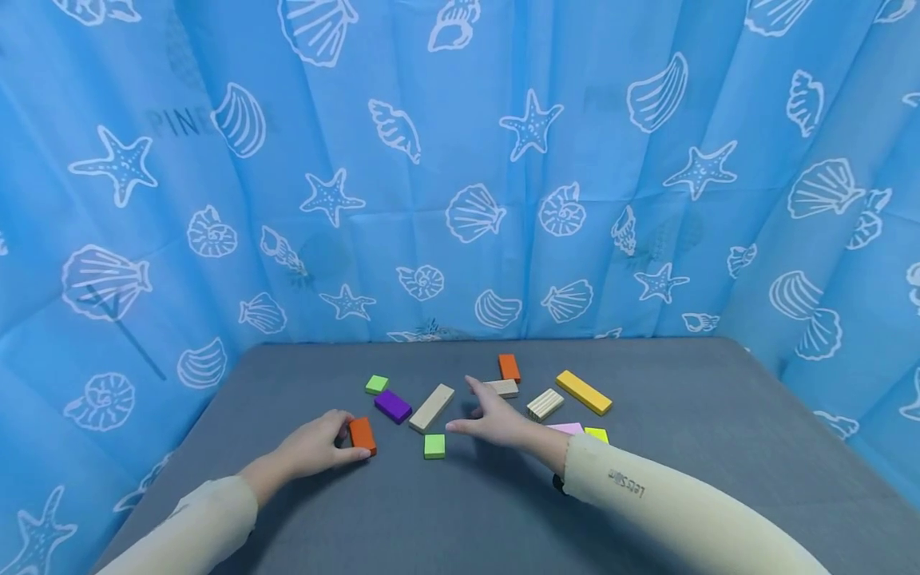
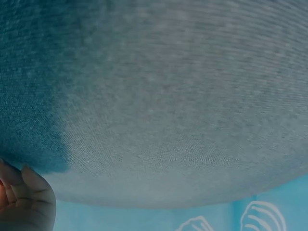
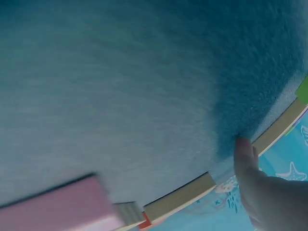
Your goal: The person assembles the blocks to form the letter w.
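Observation:
My left hand [image 1: 343, 438] rests on the grey table [image 1: 690, 415] and pinches a small orange block [image 1: 362, 436] between fingers and thumb. Only its curled fingertips [image 2: 26, 202] show in the left wrist view. My right hand [image 1: 474, 409] hovers open with spread fingers over the middle of the table. It lies between a long plain wooden block [image 1: 431, 407] and a beige block [image 1: 501, 388] and holds nothing. A green square block [image 1: 434, 446] lies just in front of it. In the right wrist view a finger [image 3: 245, 154] points toward the wooden block [image 3: 279, 127].
Other blocks lie scattered: purple [image 1: 392, 406], small green [image 1: 376, 384], a second orange [image 1: 509, 367], ridged wood [image 1: 545, 404], long yellow [image 1: 584, 392], pink [image 1: 568, 429] and lime [image 1: 596, 434]. A blue seashell curtain [image 1: 460, 160] encloses the table on three sides.

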{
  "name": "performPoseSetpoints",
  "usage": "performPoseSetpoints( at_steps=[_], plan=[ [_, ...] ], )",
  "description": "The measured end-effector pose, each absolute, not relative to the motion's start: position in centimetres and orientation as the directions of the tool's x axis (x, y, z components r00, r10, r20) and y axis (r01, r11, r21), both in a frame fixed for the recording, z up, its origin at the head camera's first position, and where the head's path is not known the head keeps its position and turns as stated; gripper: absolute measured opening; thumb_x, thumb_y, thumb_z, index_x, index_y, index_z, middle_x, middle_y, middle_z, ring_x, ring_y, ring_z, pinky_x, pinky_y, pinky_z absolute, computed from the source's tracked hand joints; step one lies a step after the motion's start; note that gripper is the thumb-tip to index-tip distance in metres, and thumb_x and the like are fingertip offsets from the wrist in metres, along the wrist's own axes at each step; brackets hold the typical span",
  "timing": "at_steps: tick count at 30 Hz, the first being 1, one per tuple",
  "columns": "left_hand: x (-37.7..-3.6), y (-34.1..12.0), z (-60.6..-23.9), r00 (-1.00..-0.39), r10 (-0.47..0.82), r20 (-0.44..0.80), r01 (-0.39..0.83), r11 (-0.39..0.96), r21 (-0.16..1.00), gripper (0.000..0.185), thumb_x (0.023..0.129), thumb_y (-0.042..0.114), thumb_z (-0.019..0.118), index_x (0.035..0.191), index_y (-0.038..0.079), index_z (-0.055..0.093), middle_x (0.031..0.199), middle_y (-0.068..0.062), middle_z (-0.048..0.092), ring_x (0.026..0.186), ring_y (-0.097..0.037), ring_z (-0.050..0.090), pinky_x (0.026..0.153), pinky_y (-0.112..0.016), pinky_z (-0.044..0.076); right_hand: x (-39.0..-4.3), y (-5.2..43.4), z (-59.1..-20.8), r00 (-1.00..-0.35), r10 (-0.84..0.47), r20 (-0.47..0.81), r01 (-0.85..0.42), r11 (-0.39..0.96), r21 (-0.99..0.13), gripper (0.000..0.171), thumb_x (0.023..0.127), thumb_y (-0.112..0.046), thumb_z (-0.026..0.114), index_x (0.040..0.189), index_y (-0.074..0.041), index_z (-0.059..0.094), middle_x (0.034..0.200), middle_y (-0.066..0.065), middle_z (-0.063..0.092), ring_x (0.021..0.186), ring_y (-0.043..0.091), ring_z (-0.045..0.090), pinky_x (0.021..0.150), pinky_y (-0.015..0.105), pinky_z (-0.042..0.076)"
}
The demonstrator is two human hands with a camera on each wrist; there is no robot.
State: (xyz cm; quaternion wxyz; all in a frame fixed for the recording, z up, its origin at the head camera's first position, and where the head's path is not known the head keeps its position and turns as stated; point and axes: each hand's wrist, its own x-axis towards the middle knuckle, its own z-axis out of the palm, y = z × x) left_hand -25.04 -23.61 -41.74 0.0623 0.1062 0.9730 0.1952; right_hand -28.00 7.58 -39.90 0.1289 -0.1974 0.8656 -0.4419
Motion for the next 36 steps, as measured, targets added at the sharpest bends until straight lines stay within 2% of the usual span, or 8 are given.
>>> performPoseSetpoints(
  at_steps=[5,8,13,19,24,28,31,36],
  plan=[
    [-25.4,-23.3,-42.1,-0.973,0.215,-0.086,0.166,0.907,0.387,0.077,0.080,0.056,0.074,0.125,-0.003,0.055,0.099,-0.006,0.056,0.082,-0.018,0.051,0.079,-0.044,0.048,-28.7,6.0,-39.8,-0.887,-0.451,-0.094,-0.241,0.629,-0.739,0.093,0.087,-0.036,0.074,0.152,0.003,0.020,0.153,0.028,0.025,0.135,0.042,0.035,0.107,0.055,0.031],
    [-25.4,-23.3,-42.1,-0.973,0.205,-0.107,0.148,0.909,0.390,0.078,0.079,0.055,0.074,0.126,-0.003,0.053,0.103,-0.007,0.056,0.085,-0.020,0.052,0.082,-0.046,0.048,-29.1,5.1,-39.9,-0.888,-0.444,-0.118,-0.252,0.687,-0.681,0.096,0.085,-0.040,0.075,0.152,0.004,0.021,0.151,0.029,0.027,0.140,0.042,0.027,0.109,0.055,0.029],
    [-25.3,-23.6,-41.8,-0.968,0.205,-0.148,0.115,0.878,0.464,0.077,0.082,0.051,0.073,0.130,-0.005,0.051,0.099,-0.007,0.053,0.085,-0.020,0.050,0.078,-0.043,0.046,-29.8,3.9,-40.2,-0.904,-0.398,-0.158,-0.228,0.759,-0.609,0.102,0.082,-0.049,0.075,0.151,0.005,0.023,0.149,0.029,0.030,0.138,0.039,0.032,0.108,0.052,0.032],
    [-25.4,-24.1,-41.3,-0.957,0.235,-0.172,0.075,0.769,0.635,0.058,0.093,0.034,0.066,0.126,-0.011,0.050,0.092,-0.008,0.046,0.083,-0.020,0.045,0.069,-0.036,0.036,-30.5,2.9,-40.7,-0.923,-0.333,-0.194,-0.178,0.813,-0.554,0.107,0.077,-0.055,0.077,0.150,0.005,0.026,0.149,0.028,0.032,0.137,0.039,0.033,0.107,0.051,0.033],
    [-25.6,-24.1,-41.3,-0.954,0.243,-0.176,0.062,0.734,0.676,0.047,0.095,0.029,0.065,0.119,-0.009,0.051,0.086,-0.007,0.046,0.075,-0.019,0.044,0.066,-0.033,0.034,-31.0,2.4,-40.8,-0.924,-0.323,-0.206,-0.185,0.847,-0.499,0.107,0.074,-0.056,0.079,0.148,0.005,0.032,0.143,0.027,0.038,0.130,0.037,0.041,0.104,0.050,0.038],
    [-25.7,-24.0,-41.5,-0.955,0.233,-0.182,0.046,0.724,0.688,0.040,0.096,0.025,0.064,0.115,-0.008,0.051,0.082,-0.007,0.045,0.070,-0.019,0.042,0.063,-0.032,0.033,-31.3,2.1,-40.8,-0.923,-0.316,-0.219,-0.185,0.864,-0.468,0.101,0.074,-0.055,0.079,0.143,0.006,0.039,0.133,0.024,0.046,0.116,0.032,0.049,0.099,0.047,0.043],
    [-25.8,-23.9,-41.7,-0.959,0.216,-0.186,0.033,0.730,0.682,0.037,0.096,0.025,0.064,0.113,-0.006,0.051,0.081,-0.007,0.044,0.070,-0.018,0.042,0.063,-0.031,0.033,-31.5,2.1,-40.9,-0.927,-0.304,-0.221,-0.166,0.858,-0.487,0.096,0.075,-0.053,0.079,0.141,0.005,0.041,0.130,0.023,0.047,0.112,0.030,0.050,0.098,0.046,0.043],
    [-26.1,-23.8,-41.7,-0.965,0.188,-0.184,0.016,0.740,0.672,0.035,0.095,0.026,0.064,0.109,-0.004,0.052,0.080,-0.007,0.044,0.070,-0.019,0.041,0.063,-0.031,0.032,-31.8,2.2,-41.0,-0.934,-0.287,-0.213,-0.114,0.805,-0.583,0.089,0.080,-0.050,0.077,0.142,0.003,0.042,0.135,0.024,0.045,0.119,0.034,0.048,0.100,0.049,0.040]
  ],
)
